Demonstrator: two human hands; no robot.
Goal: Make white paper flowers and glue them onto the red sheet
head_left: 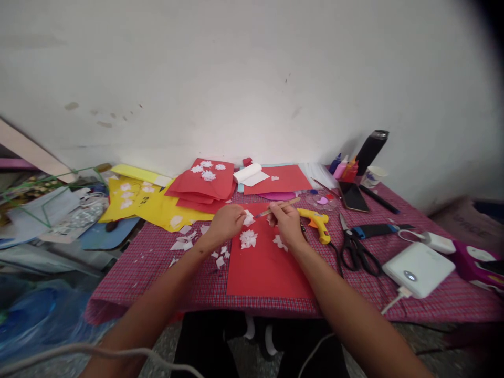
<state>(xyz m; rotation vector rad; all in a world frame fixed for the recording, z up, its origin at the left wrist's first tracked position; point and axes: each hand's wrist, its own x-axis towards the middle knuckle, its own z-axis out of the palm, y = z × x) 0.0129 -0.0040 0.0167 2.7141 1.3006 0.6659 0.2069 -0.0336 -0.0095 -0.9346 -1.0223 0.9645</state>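
My right hand [286, 224] grips a thin paintbrush [265, 212], its tip angled left toward a small white paper flower [248, 218]. The fingers of my left hand [227, 224] are closed at the edge of that flower. Below it, a fuller white paper flower [248, 239] lies on the red paper sheet [268, 273]. Another white paper piece [280, 242] rests on the sheet beside my right hand and is partly hidden by it. Torn white paper scraps [184, 241] are scattered left of the sheet.
Behind lie red folded papers [200, 184] with white flowers and a white paper roll [248, 173]. To the right are a yellow glue gun [321, 226], black scissors [356, 252], a utility knife [374, 231], a phone [353, 197] and a white power bank [419, 269]. Yellow paper [151, 207] lies left.
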